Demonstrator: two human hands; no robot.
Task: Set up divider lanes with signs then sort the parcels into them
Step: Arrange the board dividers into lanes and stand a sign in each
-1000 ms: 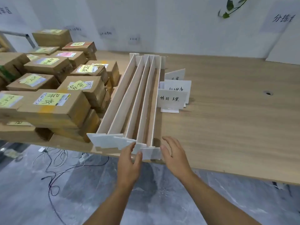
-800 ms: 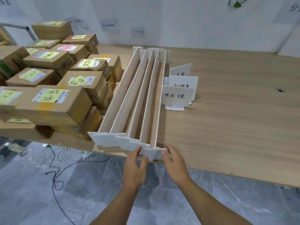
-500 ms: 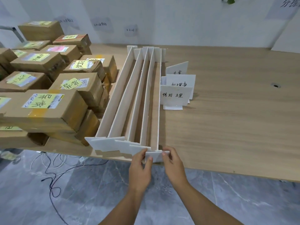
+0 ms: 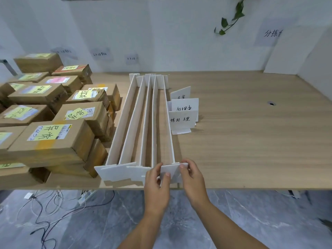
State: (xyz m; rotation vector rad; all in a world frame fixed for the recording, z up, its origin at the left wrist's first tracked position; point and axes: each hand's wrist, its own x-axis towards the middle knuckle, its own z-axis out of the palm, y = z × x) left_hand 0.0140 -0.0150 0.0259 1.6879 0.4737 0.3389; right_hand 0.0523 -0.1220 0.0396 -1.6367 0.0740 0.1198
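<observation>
Several long white dividers (image 4: 138, 123) stand close together on the wooden table (image 4: 242, 144), running from its front edge toward the wall. My left hand (image 4: 157, 184) and my right hand (image 4: 193, 180) both pinch the white foot plate (image 4: 173, 172) at the near end of the rightmost divider (image 4: 168, 126). Three white signs (image 4: 182, 119) with handwritten characters stand just right of the dividers. Brown cardboard parcels (image 4: 53, 141) with yellow labels are stacked on the table's left side.
The table's front edge (image 4: 251, 188) runs just beyond my hands, with grey floor and loose cables (image 4: 53, 209) below it. A small round hole (image 4: 271, 103) sits in the table at the right. Paper labels hang on the white wall behind.
Both hands moved forward from open in front of the dividers and took hold of the rightmost divider's near foot plate. The camera view tilted up slightly.
</observation>
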